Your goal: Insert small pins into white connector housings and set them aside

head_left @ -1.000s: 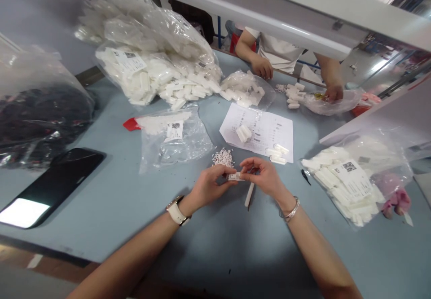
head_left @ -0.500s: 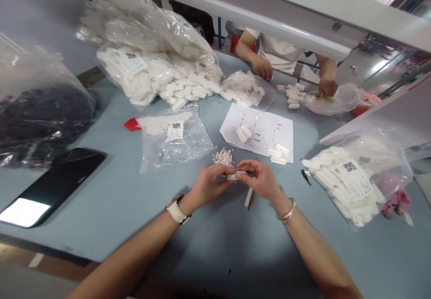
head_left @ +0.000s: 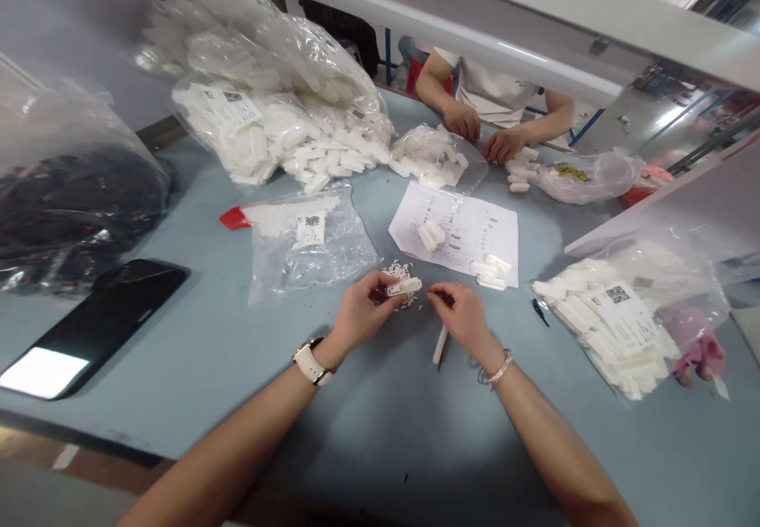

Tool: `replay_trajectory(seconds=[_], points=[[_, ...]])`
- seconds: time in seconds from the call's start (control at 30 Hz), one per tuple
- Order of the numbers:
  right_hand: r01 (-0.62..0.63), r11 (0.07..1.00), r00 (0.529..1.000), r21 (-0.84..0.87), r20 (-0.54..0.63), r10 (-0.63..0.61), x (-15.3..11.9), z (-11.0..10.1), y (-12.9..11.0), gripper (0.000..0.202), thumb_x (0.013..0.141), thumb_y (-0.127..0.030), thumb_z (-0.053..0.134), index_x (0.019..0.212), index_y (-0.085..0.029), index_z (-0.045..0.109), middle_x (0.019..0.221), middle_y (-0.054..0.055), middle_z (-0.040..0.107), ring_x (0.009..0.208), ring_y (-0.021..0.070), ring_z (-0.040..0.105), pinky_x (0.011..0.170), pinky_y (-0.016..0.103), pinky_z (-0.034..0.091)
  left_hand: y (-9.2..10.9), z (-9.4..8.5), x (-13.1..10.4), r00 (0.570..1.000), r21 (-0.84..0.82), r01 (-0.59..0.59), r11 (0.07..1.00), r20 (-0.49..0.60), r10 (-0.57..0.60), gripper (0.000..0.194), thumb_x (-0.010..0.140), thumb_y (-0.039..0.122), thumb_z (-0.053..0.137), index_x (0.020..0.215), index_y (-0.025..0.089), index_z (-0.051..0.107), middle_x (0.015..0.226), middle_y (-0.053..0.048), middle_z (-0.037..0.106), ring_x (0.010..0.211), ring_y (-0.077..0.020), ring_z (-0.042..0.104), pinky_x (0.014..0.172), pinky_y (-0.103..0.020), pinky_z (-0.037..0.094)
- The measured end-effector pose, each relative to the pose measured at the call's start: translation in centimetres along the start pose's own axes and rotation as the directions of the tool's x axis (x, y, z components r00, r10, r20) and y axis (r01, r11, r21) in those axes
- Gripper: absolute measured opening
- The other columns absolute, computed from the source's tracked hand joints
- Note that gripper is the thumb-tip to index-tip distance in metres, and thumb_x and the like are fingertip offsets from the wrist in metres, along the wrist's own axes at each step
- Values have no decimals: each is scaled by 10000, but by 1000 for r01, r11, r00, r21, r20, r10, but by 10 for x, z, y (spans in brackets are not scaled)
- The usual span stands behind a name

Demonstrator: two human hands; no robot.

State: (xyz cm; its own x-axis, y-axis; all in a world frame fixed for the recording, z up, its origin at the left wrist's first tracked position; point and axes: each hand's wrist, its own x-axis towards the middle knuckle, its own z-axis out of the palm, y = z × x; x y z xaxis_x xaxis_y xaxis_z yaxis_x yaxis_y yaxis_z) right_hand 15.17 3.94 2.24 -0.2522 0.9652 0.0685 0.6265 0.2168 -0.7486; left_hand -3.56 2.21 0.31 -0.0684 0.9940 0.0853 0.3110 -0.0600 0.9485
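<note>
My left hand (head_left: 365, 310) is closed around one end of a white connector housing (head_left: 404, 286), whose face shows rows of small holes. Just right of it, my right hand (head_left: 460, 313) is pinched at the fingertips; whatever they hold, if anything, is too small to name. Behind and beneath the housing lies a pile of tiny white pins (head_left: 397, 270), with a few strays on the table. A thin white stick-like tool (head_left: 440, 346) with a dark tip rests below my right hand. Beyond my hands, a printed sheet (head_left: 409, 230) carries several white housings (head_left: 491, 272).
A clear bag with small white parts (head_left: 312, 234) lies left, near a phone (head_left: 100, 325). Large bags of white housings (head_left: 267, 123) stand at back left, another bag (head_left: 623, 329) at right. Across the table, a co-worker's hands (head_left: 484, 131) are busy with small parts.
My hands have drawn apart: the right has let go of the housing and moved right, while the left tilts it upward. The co-worker's hand at right has moved left toward the other hand.
</note>
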Motion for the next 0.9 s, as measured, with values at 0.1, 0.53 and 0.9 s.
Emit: replay_trajectory(seconds=[0.1,0.53,0.9], points=[[71,984,994,-164,94,-57,-1,0,-1,121,823,-194,586,839,-196,706,790,49,668,743,182,610,722,318,457,2,-2,2,999,-12,27,1000,-46,-28,294,686,401,683,838,163,601,654,-3,629,538,-119,549,532,-246,463],[135,931,988,-339,117,-100,-3,10,-6,132,816,-148,569,847,-184,692,810,35,658,743,152,610,707,257,452,9,-2,1,991,-3,14,1000,-132,-14,269,663,380,681,805,165,604,611,18,616,522,-112,533,516,-237,478],[182,901,983,-395,91,-158,0,21,-3,149,867,-231,558,906,-208,700,870,50,659,798,174,602,715,274,454,4,-1,-1,993,29,-15,999,-116,19,274,695,385,670,840,163,604,658,0,638,554,-119,556,559,-252,490]])
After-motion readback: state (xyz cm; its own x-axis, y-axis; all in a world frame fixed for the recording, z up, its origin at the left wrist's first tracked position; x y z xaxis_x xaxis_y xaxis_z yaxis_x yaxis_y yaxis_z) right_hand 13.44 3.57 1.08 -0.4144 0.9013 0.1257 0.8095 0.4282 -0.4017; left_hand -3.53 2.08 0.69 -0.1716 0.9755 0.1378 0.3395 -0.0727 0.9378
